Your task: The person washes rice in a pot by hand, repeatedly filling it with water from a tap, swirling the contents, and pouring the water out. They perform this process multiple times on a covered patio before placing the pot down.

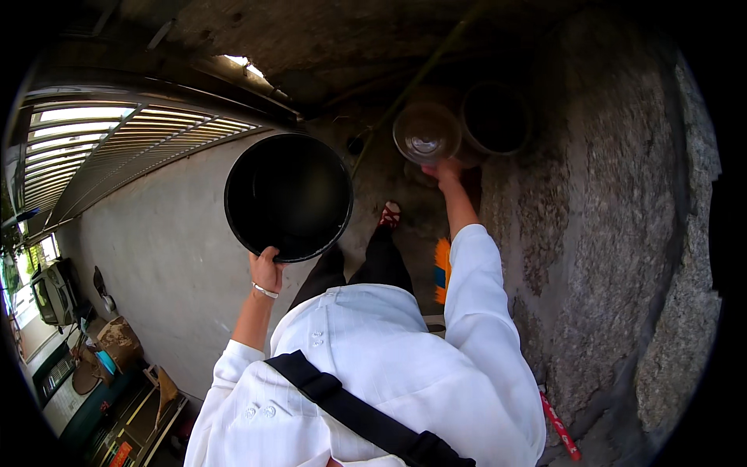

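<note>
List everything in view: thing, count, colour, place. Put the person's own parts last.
black basin: one, black, held up at centre left.
clear bowl: one, transparent, held up at upper centre.
dark pot: one, dark, on the ground beside the clear bowl.
stone wall: one, grey, right side.
metal gate: one, pale bars, upper left.
shoulder strap: one, black, across the white shirt.
left hand: grips the basin's rim.
right hand: grips the bowl's rim.

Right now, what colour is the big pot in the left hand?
Black, inside and rim; the pot shows best in the head view.
</note>
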Demonstrator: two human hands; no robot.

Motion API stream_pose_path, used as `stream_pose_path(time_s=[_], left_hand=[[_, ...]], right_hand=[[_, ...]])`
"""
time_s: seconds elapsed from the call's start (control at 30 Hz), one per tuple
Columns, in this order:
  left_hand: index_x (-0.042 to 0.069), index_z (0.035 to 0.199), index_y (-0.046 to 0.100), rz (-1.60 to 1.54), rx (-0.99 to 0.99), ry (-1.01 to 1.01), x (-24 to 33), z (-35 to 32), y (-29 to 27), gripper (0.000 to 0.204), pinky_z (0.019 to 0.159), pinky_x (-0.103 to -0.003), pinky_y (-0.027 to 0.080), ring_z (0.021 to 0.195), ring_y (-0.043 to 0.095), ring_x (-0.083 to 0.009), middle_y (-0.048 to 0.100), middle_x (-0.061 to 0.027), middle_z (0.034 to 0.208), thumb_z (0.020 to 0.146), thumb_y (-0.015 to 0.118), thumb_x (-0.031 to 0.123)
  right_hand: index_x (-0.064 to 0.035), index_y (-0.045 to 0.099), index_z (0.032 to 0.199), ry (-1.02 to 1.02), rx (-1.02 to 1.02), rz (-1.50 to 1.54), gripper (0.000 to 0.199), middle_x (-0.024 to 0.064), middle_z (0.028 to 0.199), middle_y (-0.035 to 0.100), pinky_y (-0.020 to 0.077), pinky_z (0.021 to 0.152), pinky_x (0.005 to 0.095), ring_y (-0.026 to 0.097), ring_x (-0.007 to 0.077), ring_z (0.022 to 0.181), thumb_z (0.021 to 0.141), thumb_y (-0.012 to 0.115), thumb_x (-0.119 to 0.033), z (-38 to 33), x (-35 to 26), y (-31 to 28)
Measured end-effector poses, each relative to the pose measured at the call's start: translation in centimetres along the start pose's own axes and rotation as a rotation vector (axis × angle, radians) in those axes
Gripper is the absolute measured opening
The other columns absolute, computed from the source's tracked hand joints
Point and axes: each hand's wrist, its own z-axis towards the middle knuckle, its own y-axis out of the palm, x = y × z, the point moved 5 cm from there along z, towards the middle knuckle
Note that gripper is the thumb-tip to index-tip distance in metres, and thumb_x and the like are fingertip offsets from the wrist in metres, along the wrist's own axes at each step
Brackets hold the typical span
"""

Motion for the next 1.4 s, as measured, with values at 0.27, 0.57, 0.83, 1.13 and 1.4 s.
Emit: stream_pose_path(time_s=[0.27,0.57,0.83,1.13,1.4], left_hand=[[0.002,0.101,0.047,-0.013,-0.025,-0.031,-1.9,0.8,0.5,0.033,0.042,-0.026,0.046,0.059,0.056,-0.0184,0.053,-0.0064,0.078,0.071,0.04,-0.008],[0.002,0.12,0.035,0.096,-0.037,0.022,-3.7,3.4,4.1,0.055,0.054,-0.039,0.06,0.075,0.063,-0.0315,0.052,-0.0178,0.102,0.066,0.036,-0.01],[0.022,0.139,0.01,0.104,-0.118,-0.049,-3.0,1.3,10.0,0.08,0.054,-0.026,0.054,0.092,0.054,-0.0246,0.036,-0.0148,0.123,0.071,0.036,-0.011],[0.013,0.142,-0.013,0.997,-0.089,0.496,-1.3,0.9,13.0,0.097,0.105,-0.057,0.0,0.134,-0.018,-0.0377,-0.02,-0.0229,0.145,0.081,0.06,0.029],[0.011,0.143,0.007,1.03,-0.514,0.954,1.7,0.0,16.9,0.114,0.107,-0.053,0.007,0.137,-0.004,-0.0385,-0.011,-0.0207,0.148,0.061,0.071,0.058]], right_hand=[[0.0025,0.051,0.108,0.017,0.167,-0.095,0.037,0.0139,0.091,0.061,0.0532,0.053,0.0343,0.063,0.023,0.071,0.087,0.057,-0.027,-0.4,1.2,-2.0],[0.0022,0.036,0.131,-0.134,-0.564,-0.203,0.066,0.0119,0.093,0.06,0.0489,0.052,0.0253,0.058,0.0136,0.069,0.086,0.057,-0.041,-16.3,3.8,5.4],[0.0005,0.035,0.122,-0.266,-0.323,-0.198,0.049,0.016,0.088,0.059,0.0453,0.035,0.0268,0.058,0.0189,0.051,0.075,0.047,0.001,-18.3,2.6,7.8],[0.0023,0.039,0.113,-0.143,-0.379,-0.001,0.041,0.0104,0.07,0.055,0.0371,0.029,0.0265,0.048,0.0154,0.039,0.072,0.047,0.005,-15.9,1.5,5.1],[-0.0002,0.037,0.119,-0.093,-0.464,0.07,0.048,0.0091,0.067,0.056,0.0352,0.028,0.0255,0.046,0.014,0.036,0.072,0.048,0.004,-12.8,1.7,2.7]])
